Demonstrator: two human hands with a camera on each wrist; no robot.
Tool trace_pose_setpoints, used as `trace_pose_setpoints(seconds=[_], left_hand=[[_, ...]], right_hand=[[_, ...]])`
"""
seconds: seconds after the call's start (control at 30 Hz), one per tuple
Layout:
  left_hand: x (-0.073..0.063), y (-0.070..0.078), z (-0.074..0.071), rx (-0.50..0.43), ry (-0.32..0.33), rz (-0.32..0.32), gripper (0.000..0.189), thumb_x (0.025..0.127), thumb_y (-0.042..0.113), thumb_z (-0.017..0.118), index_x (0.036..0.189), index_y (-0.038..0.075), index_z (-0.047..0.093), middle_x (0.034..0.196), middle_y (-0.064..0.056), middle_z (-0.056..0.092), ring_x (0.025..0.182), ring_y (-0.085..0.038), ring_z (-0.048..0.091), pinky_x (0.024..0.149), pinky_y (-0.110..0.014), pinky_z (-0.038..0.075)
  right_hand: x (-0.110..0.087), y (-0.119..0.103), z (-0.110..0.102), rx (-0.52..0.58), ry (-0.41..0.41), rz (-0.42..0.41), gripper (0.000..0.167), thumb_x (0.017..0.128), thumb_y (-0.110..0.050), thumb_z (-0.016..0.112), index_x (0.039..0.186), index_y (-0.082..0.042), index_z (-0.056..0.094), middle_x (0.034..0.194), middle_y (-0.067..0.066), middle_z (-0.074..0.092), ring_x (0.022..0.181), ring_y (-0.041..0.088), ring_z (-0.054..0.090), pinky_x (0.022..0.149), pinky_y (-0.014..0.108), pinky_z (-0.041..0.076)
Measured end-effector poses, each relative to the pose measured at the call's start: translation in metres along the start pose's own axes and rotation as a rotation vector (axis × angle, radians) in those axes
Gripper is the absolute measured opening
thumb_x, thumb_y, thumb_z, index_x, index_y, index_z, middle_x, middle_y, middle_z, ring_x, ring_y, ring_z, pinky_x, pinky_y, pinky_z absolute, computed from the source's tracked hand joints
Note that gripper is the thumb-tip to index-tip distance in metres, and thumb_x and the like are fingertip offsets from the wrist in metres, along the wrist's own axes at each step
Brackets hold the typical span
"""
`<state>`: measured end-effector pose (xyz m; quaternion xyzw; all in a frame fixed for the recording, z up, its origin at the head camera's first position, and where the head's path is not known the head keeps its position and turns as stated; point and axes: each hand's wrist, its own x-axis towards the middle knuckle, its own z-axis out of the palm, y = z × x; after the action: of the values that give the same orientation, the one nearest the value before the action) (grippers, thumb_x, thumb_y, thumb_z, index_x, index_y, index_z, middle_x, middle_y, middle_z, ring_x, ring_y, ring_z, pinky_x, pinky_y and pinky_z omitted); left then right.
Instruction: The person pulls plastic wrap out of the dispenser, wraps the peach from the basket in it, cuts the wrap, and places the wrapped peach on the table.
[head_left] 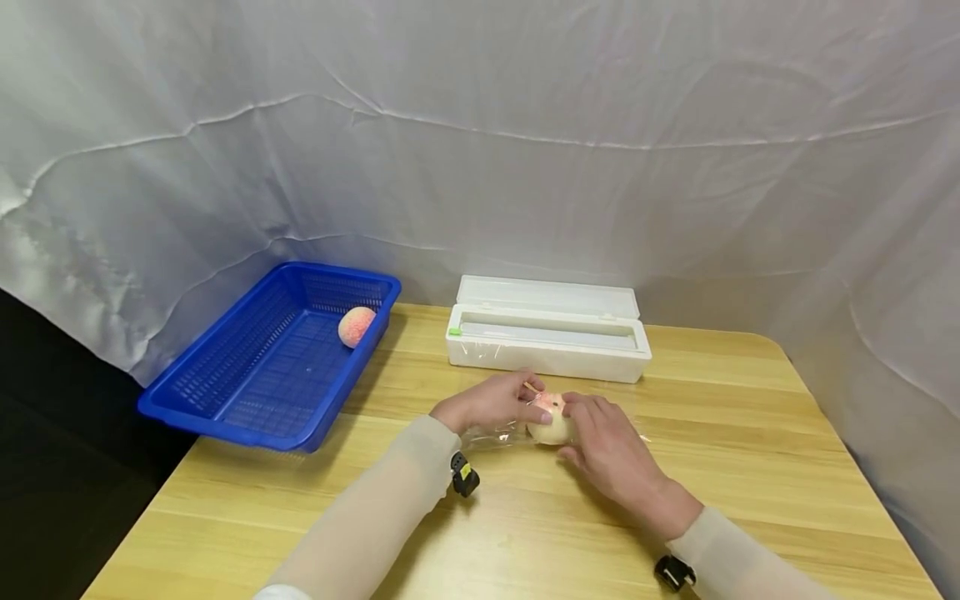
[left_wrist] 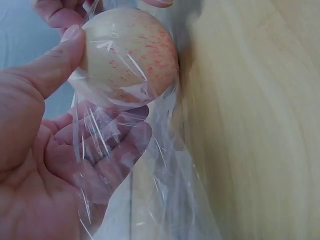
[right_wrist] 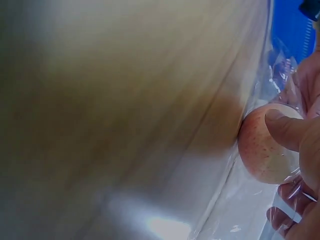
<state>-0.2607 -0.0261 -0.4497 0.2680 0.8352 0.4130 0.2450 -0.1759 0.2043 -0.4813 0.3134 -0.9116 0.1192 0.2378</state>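
A pale peach with red speckles (head_left: 552,421) sits on the table partly covered in clear plastic wrap (left_wrist: 170,165). My left hand (head_left: 504,402) holds it from the left; in the left wrist view the thumb lies on the peach's side and the fingers curl beneath it behind the film. From the right, my right hand (head_left: 611,450) grips the same peach, its thumb (right_wrist: 290,129) on the fruit and its fingers on the far side. Loose film spreads out to both sides of the peach. The peach's underside is hidden.
Behind the hands stands a white wrap dispenser box (head_left: 547,358) with its lid raised and a green piece at its left end. A blue plastic basket (head_left: 330,408) at the left holds another peach (head_left: 356,326). Grey cloth (head_left: 525,167) hangs behind the wooden table (head_left: 750,433).
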Motion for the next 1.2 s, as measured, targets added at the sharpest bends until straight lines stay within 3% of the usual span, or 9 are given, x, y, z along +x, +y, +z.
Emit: trace_pose_setpoints(seconds=[0.17,0.47,0.6,0.7,0.8,0.9,1.0,1.1,1.2], left_hand=[[0.004,-0.004,0.0,-0.058,0.014,0.009,0.043,0.098,0.04,0.076,0.128,0.014,0.061,0.13,-0.007,0.067,0.117,-0.02,0.065,0.105,-0.039,0.054],[0.005,-0.008,-0.001,-0.054,0.028,0.005,0.04,0.102,0.045,0.068,0.127,0.014,0.064,0.119,0.002,0.07,0.107,-0.014,0.065,0.099,-0.036,0.054],[0.004,-0.004,-0.002,0.081,0.059,0.002,0.043,0.105,0.051,0.06,0.129,0.015,0.069,0.12,0.002,0.073,0.11,-0.014,0.066,0.103,-0.039,0.053],[0.003,0.002,-0.002,0.219,0.091,0.0,0.043,0.109,0.051,0.053,0.127,0.017,0.074,0.111,0.003,0.075,0.101,-0.013,0.067,0.1,-0.039,0.054],[-0.001,0.007,0.0,0.357,0.196,0.005,0.037,0.111,0.044,0.05,0.116,0.018,0.076,0.097,0.004,0.074,0.089,-0.013,0.066,0.088,-0.036,0.056],[-0.007,0.013,0.005,0.519,0.384,0.103,0.024,0.109,0.031,0.057,0.108,0.016,0.076,0.094,0.004,0.075,0.089,-0.015,0.069,0.084,-0.035,0.057],[-0.012,0.016,0.014,0.687,0.497,0.294,0.015,0.103,0.022,0.069,0.114,0.013,0.075,0.108,0.001,0.078,0.105,-0.018,0.072,0.096,-0.035,0.058],[-0.015,0.015,0.025,0.814,0.459,0.443,0.035,0.097,0.024,0.078,0.129,0.012,0.07,0.128,-0.002,0.072,0.125,-0.021,0.065,0.114,-0.037,0.049],[-0.013,0.009,0.033,0.866,0.39,0.442,0.057,0.091,0.032,0.084,0.14,0.015,0.06,0.141,-0.003,0.062,0.133,-0.02,0.057,0.118,-0.037,0.045]], right_hand=[[0.004,0.006,0.002,-0.01,-0.023,0.016,0.064,0.077,-0.027,0.095,0.121,0.001,0.056,0.125,0.023,0.069,0.112,0.04,0.067,0.097,0.055,0.056],[0.012,0.018,0.0,0.079,-0.1,0.061,0.062,0.085,-0.033,0.088,0.134,-0.006,0.058,0.121,0.015,0.073,0.112,0.037,0.068,0.103,0.057,0.052],[0.019,0.02,-0.002,0.124,-0.17,0.105,0.061,0.088,-0.032,0.086,0.137,-0.007,0.06,0.129,0.014,0.072,0.117,0.037,0.067,0.107,0.059,0.049],[0.025,0.023,-0.005,0.151,-0.227,0.149,0.06,0.089,-0.031,0.085,0.139,-0.007,0.06,0.132,0.014,0.071,0.119,0.037,0.067,0.108,0.06,0.047],[0.028,0.027,-0.006,0.174,-0.248,0.158,0.061,0.088,-0.027,0.086,0.139,-0.006,0.061,0.133,0.016,0.071,0.119,0.038,0.067,0.107,0.061,0.048],[0.031,0.034,-0.006,0.213,-0.26,0.151,0.06,0.088,-0.023,0.087,0.139,-0.005,0.062,0.13,0.018,0.072,0.117,0.039,0.069,0.103,0.06,0.053],[0.034,0.039,-0.008,0.258,-0.29,0.173,0.059,0.089,-0.022,0.086,0.141,-0.006,0.062,0.131,0.017,0.072,0.117,0.038,0.07,0.1,0.057,0.056],[0.037,0.043,-0.01,0.278,-0.331,0.199,0.06,0.092,-0.024,0.083,0.144,-0.007,0.06,0.133,0.018,0.071,0.118,0.039,0.069,0.1,0.057,0.056],[0.039,0.044,-0.012,0.28,-0.359,0.212,0.06,0.093,-0.026,0.082,0.145,-0.008,0.059,0.133,0.017,0.071,0.117,0.038,0.07,0.1,0.056,0.056]])
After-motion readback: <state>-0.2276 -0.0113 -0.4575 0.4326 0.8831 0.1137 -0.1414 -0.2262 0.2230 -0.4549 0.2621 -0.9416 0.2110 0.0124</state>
